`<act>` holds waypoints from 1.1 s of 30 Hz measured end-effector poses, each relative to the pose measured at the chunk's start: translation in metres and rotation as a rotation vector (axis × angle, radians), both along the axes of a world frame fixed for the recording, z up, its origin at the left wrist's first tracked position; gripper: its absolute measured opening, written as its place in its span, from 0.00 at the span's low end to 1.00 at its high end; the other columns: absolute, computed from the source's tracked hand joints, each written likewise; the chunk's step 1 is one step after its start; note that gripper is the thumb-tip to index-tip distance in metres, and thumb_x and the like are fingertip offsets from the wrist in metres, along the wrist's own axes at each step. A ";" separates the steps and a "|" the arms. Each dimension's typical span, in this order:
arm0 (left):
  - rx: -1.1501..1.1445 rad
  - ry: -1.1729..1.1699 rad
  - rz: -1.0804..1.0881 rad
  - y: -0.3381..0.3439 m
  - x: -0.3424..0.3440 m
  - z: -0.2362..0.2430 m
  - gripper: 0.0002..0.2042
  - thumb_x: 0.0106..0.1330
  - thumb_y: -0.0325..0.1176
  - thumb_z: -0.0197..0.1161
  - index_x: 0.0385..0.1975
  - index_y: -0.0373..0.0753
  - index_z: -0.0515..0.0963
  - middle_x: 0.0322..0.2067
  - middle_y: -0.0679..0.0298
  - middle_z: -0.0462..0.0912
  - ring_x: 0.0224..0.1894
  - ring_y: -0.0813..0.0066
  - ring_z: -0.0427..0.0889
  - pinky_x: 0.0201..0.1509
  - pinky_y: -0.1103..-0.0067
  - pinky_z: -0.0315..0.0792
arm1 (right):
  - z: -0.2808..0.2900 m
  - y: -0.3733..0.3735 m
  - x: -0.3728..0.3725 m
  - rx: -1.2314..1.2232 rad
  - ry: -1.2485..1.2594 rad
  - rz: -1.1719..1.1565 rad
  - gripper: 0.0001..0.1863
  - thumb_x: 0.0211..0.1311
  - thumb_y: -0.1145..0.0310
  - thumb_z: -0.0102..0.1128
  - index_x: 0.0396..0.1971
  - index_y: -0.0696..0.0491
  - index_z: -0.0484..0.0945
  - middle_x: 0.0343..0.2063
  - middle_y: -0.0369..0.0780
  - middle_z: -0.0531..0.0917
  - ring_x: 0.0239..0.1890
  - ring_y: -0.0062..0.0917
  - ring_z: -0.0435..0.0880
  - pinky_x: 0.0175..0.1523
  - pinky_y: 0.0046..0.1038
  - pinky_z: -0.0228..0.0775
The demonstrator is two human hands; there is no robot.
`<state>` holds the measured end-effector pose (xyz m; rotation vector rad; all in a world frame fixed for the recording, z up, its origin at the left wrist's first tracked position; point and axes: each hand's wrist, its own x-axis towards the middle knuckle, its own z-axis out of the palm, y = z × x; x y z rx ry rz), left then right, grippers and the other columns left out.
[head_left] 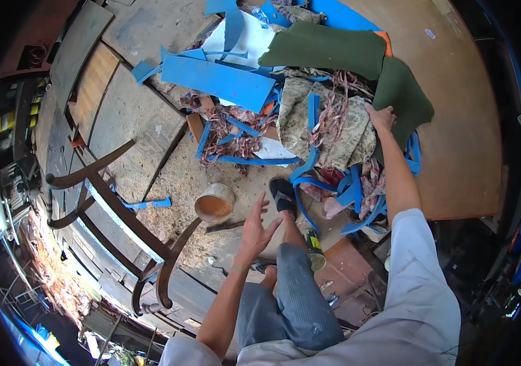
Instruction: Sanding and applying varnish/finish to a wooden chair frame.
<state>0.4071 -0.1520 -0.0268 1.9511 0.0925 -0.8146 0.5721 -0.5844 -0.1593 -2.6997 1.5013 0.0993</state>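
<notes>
My right hand (381,118) reaches over the scrap heap, thumb and fingers apart, where a patterned beige-grey cloth (297,107) meets a dark green sheet (397,91). It appears to rest against them; no grip shows. My left hand (256,232) hovers with fingers spread, empty, beside a round tub (214,204). Another dark green sheet (327,49) lies at the top of the heap. Frayed reddish shreds (331,119) spill over the cloth. Blue foam strips (313,113) and a wide blue panel (217,80) lie around it.
A dark curved wooden chair frame (129,216) lies to the left. Brown board (458,134) spans the right side. By my leg stands a dark green can (315,251). My sandalled foot (283,195) stands at the heap's near edge. Sawdust covers the wooden floor (144,122).
</notes>
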 end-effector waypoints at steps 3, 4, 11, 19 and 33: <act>-0.078 -0.201 -0.143 -0.056 0.061 -0.023 0.43 0.56 0.38 0.70 0.70 0.44 0.51 0.56 0.51 0.72 0.53 0.57 0.76 0.51 0.66 0.73 | -0.005 -0.043 -0.008 0.164 0.045 -0.018 0.30 0.57 0.52 0.59 0.54 0.59 0.72 0.50 0.56 0.77 0.54 0.48 0.75 0.62 0.41 0.66; -0.119 -0.233 -0.163 -0.075 0.080 -0.021 0.44 0.56 0.38 0.70 0.70 0.44 0.50 0.56 0.50 0.72 0.53 0.57 0.76 0.52 0.66 0.73 | 0.002 -0.054 -0.020 0.272 -0.018 -0.053 0.28 0.57 0.55 0.57 0.54 0.56 0.73 0.50 0.53 0.78 0.54 0.47 0.76 0.61 0.41 0.66; -0.126 -0.277 -0.438 -0.209 0.149 -0.022 0.48 0.49 0.30 0.70 0.70 0.41 0.47 0.59 0.40 0.63 0.59 0.42 0.66 0.60 0.61 0.65 | 0.166 0.012 -0.086 0.117 -0.362 0.321 0.18 0.57 0.66 0.50 0.45 0.58 0.75 0.41 0.52 0.79 0.45 0.47 0.76 0.50 0.44 0.67; -0.278 -0.256 -0.977 -0.262 0.135 0.001 0.24 0.51 0.27 0.63 0.52 0.35 0.73 0.46 0.45 0.78 0.51 0.48 0.77 0.54 0.62 0.72 | 0.209 0.100 -0.105 0.613 -0.614 0.278 0.20 0.66 0.56 0.54 0.50 0.54 0.68 0.60 0.52 0.59 0.61 0.47 0.61 0.65 0.42 0.52; -0.091 -0.477 -1.056 -0.191 0.110 0.081 0.34 0.44 0.33 0.66 0.55 0.25 0.68 0.61 0.39 0.61 0.67 0.36 0.53 0.64 0.52 0.59 | 0.211 0.128 -0.101 0.646 -0.591 0.086 0.16 0.65 0.60 0.55 0.46 0.55 0.73 0.53 0.52 0.66 0.58 0.44 0.62 0.63 0.40 0.55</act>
